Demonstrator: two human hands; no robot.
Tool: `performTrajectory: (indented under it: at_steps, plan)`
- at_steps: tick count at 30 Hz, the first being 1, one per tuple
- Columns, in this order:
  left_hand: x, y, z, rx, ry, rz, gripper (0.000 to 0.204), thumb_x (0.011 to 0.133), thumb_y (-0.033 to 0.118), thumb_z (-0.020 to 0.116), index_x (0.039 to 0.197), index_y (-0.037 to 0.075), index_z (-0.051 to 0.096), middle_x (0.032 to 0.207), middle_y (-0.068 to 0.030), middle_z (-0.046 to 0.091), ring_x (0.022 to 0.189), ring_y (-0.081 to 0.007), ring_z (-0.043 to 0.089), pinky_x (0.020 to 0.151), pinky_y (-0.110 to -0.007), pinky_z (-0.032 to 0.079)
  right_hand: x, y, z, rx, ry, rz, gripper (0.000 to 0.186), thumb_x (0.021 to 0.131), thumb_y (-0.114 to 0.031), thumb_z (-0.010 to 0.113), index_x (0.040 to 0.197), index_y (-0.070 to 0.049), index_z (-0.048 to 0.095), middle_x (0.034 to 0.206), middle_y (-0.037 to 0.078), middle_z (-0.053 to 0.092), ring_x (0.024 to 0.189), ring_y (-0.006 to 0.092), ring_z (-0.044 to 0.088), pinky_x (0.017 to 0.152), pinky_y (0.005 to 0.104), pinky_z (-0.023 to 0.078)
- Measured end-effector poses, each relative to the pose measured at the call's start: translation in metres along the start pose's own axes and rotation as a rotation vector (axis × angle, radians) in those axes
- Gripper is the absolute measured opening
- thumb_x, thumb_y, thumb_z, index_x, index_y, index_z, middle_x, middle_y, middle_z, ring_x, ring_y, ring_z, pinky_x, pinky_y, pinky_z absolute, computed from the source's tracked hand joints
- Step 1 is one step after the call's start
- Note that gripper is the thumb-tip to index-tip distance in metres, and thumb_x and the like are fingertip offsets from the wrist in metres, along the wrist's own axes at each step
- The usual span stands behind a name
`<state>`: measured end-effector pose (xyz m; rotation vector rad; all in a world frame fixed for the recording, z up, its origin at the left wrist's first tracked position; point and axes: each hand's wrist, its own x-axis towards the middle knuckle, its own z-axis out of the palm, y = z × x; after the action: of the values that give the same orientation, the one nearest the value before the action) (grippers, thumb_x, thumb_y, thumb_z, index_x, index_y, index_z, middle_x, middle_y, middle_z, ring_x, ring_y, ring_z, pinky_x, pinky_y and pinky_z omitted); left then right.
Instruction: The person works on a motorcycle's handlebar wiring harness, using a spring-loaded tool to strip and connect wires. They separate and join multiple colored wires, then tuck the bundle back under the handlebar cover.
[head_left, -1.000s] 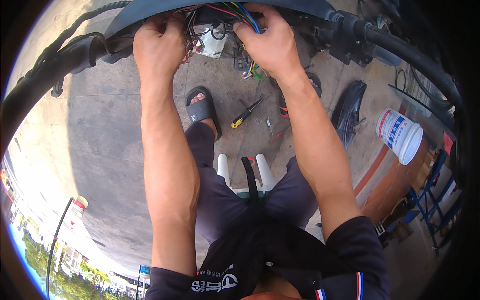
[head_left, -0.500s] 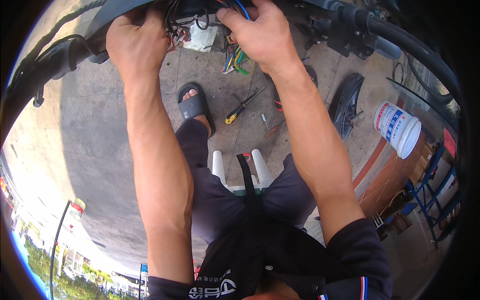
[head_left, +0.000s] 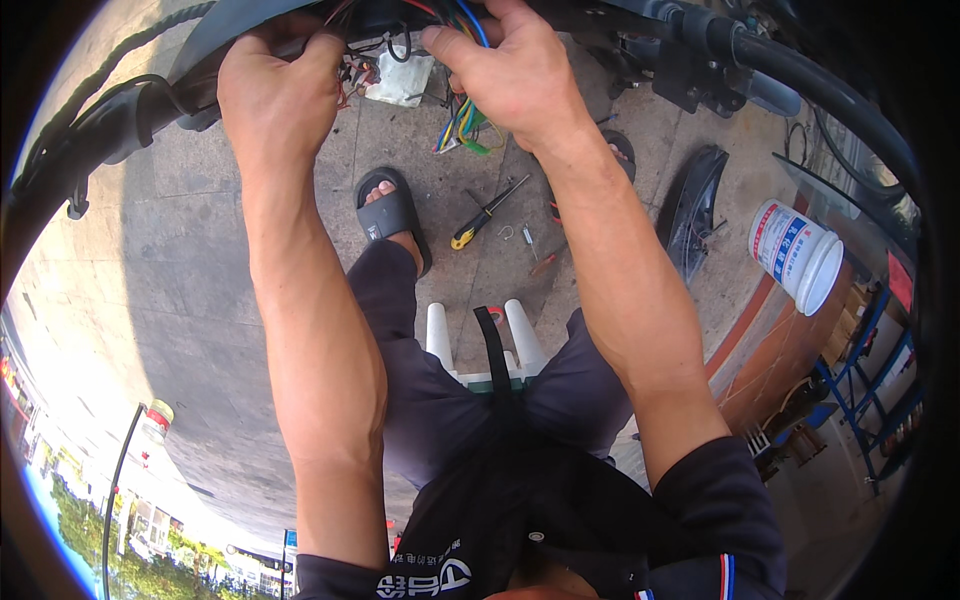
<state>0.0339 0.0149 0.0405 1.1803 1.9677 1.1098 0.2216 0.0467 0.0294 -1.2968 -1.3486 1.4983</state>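
Reaching under the dark panel [head_left: 225, 27], we rest our left hand [head_left: 278, 90] by thin dark wires [head_left: 345, 12], its grip too hidden to tell, and pinch coloured wires [head_left: 473, 22] in our right hand [head_left: 518, 80], likely keeping both bundles apart.

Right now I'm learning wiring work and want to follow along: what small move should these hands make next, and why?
I'd probably slide the right hand down the multicoloured wire bundle toward its lower ends: that hand is already at the blue wire, while the ends hang below it with neither hand on them.
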Motion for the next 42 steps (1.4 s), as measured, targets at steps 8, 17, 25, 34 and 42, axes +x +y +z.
performTrajectory:
  at_steps: [8, 17, 25, 34, 42]
  plan:
    - [-0.002, 0.001, -0.001, 0.034, 0.026, 0.041, 0.019, 0.084, 0.013, 0.072, 0.095, -0.003, 0.072, 0.089, -0.0056, 0.072, 0.081, -0.0109, 0.063, 0.077, -0.025, 0.049, -0.003, -0.002, -0.002, -0.181, -0.024, 0.019, 0.036, 0.089, -0.018, 0.067, 0.121, 0.000, 0.068, 0.110, 0.014, 0.073, 0.103, 0.0196, 0.067, 0.092, 0.0336, 0.051]
    - [-0.013, 0.020, 0.002, -0.206, -0.002, -0.106, 0.014, 0.091, 0.002, 0.064, 0.104, -0.004, 0.067, 0.082, -0.0096, 0.070, 0.062, -0.0125, 0.061, 0.055, -0.026, 0.048, -0.001, 0.002, -0.006, -0.233, -0.064, 0.115, 0.035, 0.091, -0.023, 0.067, 0.119, -0.003, 0.069, 0.107, 0.015, 0.074, 0.100, 0.0220, 0.068, 0.091, 0.0353, 0.051]
    - [0.002, -0.006, -0.001, -0.002, 0.046, 0.066, 0.025, 0.088, 0.019, 0.069, 0.101, -0.001, 0.076, 0.085, -0.0105, 0.075, 0.078, -0.0154, 0.066, 0.077, -0.029, 0.051, 0.000, 0.006, -0.010, -0.197, -0.063, 0.055, 0.032, 0.094, -0.021, 0.064, 0.119, -0.002, 0.068, 0.108, 0.014, 0.074, 0.102, 0.0218, 0.068, 0.092, 0.0350, 0.051]
    - [0.001, -0.002, -0.010, -0.067, -0.032, -0.085, 0.027, 0.088, 0.018, 0.069, 0.102, -0.004, 0.075, 0.092, -0.0104, 0.075, 0.084, -0.0143, 0.065, 0.082, -0.028, 0.050, 0.003, 0.003, -0.012, -0.003, -0.071, 0.220, 0.028, 0.100, -0.019, 0.059, 0.121, -0.003, 0.067, 0.094, 0.005, 0.070, 0.077, 0.0132, 0.062, 0.070, 0.0288, 0.051]
    - [0.001, -0.010, -0.017, -0.037, -0.099, -0.159, 0.034, 0.085, 0.013, 0.063, 0.112, -0.005, 0.071, 0.101, -0.0120, 0.075, 0.089, -0.0160, 0.066, 0.083, -0.030, 0.050, 0.006, 0.002, -0.011, 0.038, -0.048, 0.265, 0.029, 0.101, -0.020, 0.059, 0.123, -0.003, 0.066, 0.084, 0.001, 0.065, 0.067, 0.0089, 0.055, 0.060, 0.0266, 0.047]
